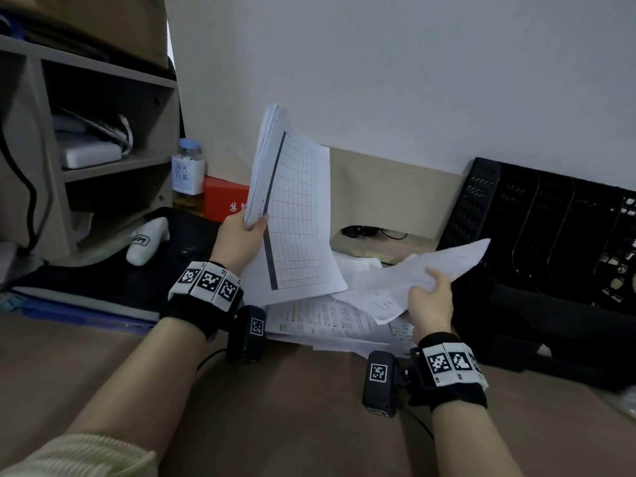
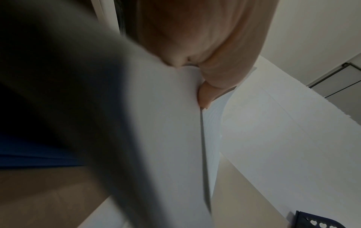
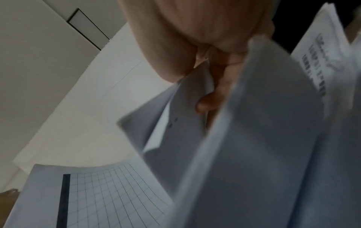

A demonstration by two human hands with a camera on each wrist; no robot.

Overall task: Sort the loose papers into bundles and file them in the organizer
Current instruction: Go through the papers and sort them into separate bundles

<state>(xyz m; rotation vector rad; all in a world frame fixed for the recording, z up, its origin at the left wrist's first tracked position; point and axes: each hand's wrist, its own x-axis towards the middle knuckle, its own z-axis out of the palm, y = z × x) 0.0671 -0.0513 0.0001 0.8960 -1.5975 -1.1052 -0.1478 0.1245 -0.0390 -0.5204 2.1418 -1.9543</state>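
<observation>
My left hand (image 1: 242, 232) grips a bundle of white sheets (image 1: 292, 208) by its left edge and holds it upright above the desk; the front sheet shows a ruled grid with a dark stripe. The left wrist view shows my thumb (image 2: 205, 95) pressed on the bundle's edge (image 2: 175, 138). My right hand (image 1: 430, 297) pinches a few crumpled loose sheets (image 1: 423, 270), lifted just over the paper pile (image 1: 330, 321). In the right wrist view those sheets (image 3: 254, 138) bend around my fingers (image 3: 207, 104), with the grid sheet (image 3: 101, 197) below. The black mesh organizer (image 1: 550, 232) stands at the right against the wall.
A grey shelf unit (image 1: 103, 160) with boxes stands at the left. A tea bottle (image 1: 188, 177) and a red box (image 1: 225, 199) stand beside it. A black bag (image 1: 120, 270) with a white plush toy (image 1: 148, 241) lies left, and a cable (image 1: 375, 232) runs along the wall.
</observation>
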